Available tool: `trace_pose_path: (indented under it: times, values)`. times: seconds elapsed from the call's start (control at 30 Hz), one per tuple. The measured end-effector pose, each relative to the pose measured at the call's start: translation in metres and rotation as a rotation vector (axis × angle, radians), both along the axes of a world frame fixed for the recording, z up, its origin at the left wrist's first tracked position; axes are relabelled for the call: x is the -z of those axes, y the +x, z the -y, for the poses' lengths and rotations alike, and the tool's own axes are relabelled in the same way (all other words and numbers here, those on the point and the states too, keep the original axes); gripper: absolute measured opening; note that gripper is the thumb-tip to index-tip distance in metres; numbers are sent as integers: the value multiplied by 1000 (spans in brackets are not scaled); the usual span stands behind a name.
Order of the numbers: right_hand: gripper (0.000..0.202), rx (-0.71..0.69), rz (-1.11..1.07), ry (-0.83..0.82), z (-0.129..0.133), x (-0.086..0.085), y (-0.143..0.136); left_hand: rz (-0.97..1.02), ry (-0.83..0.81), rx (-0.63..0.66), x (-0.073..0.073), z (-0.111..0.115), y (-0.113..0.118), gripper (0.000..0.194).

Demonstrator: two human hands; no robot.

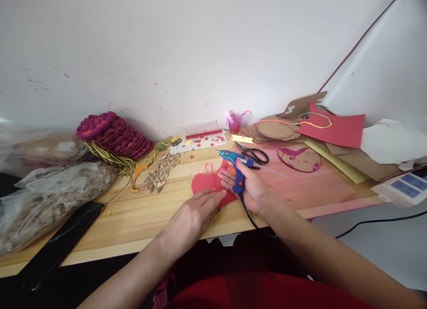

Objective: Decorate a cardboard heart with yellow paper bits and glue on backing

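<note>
A blue hot glue gun [237, 173] is held in my right hand [254, 191], its nozzle pointing up and left. A clear glue stick [271, 170] sticks out of its back, and the cord hangs toward the table's front edge. Under both hands lies a red paper heart [203, 181] with a small pink loop [208, 168] at its top. My left hand [195, 214] rests palm down on the heart's lower left part, fingers stretched out. A small item beneath its fingertips is mostly hidden. Black-handled scissors [255, 154] lie just behind the gun.
Pistachio shells [162, 170] are spread left of the heart. A sheet with star stickers [200, 142] and a pink-stained cup [234, 122] stand by the wall. At left are a magenta shell-covered piece [115, 135] and bagged shells [56, 193]; at right, cardboard cutouts [276, 127] and a power strip [405, 187].
</note>
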State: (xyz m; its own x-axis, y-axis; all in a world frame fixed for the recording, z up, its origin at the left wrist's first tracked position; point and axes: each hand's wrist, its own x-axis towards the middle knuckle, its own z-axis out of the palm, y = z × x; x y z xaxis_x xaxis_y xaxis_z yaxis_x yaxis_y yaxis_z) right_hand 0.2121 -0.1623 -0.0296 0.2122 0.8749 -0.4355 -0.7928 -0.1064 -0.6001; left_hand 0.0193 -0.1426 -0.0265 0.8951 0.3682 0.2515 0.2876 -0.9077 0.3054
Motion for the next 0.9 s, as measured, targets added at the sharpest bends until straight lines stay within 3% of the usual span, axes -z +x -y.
trace_pose_path:
  times: [0.17, 0.4, 0.7, 0.9]
  values:
    - [20, 19, -9, 38, 0, 3, 0, -106, 117, -7, 14, -12, 10, 51]
    - [19, 27, -63, 73, 0, 3, -1, -251, 214, -155, 13, -14, 24, 60]
    - [27, 54, -60, 54, 1, -1, -2, -277, -24, -244, -1, -26, 34, 69]
    - [23, 69, -39, 30, 1, 2, -1, -197, 28, -126, 12, -10, 20, 56]
